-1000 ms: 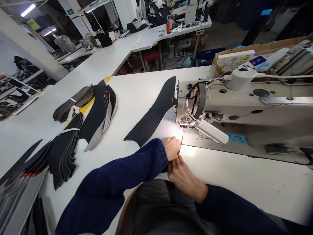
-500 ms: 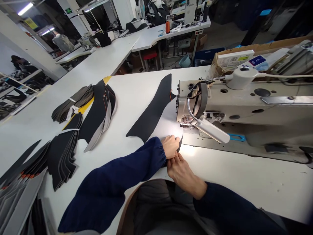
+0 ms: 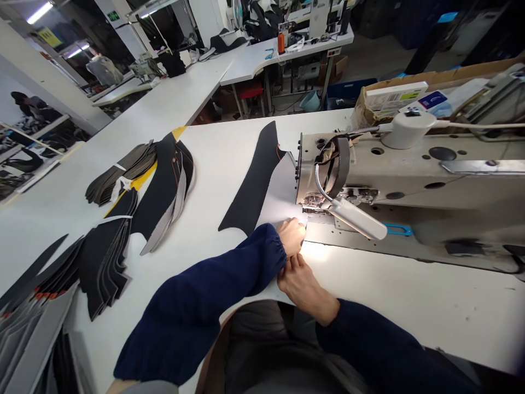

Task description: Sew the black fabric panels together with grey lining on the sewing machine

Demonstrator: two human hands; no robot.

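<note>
A long black cut piece [image 3: 255,183] with a grey layer beside it lies on the white table, running away from the needle area of a grey sewing machine [image 3: 410,186]. My left hand [image 3: 292,236] is curled on the near end of the piece, just in front of the presser foot. Right behind it, my right hand [image 3: 297,279] has its fingers pinched together against the left hand. Both arms wear dark blue sleeves. What the right fingers grip is hidden.
Stacks of black and grey cut pieces [image 3: 162,189] lie fanned out to the left, with more stacks [image 3: 102,262] at the near left. A white lamp [image 3: 359,219] on a flexible neck lights the needle area. A cardboard box [image 3: 394,96] sits behind the machine. Other work tables [image 3: 283,54] stand beyond.
The black piece has fed further through the machine, its far end swinging left and away. Both hands have stayed at the needle area, shifting slightly forward.
</note>
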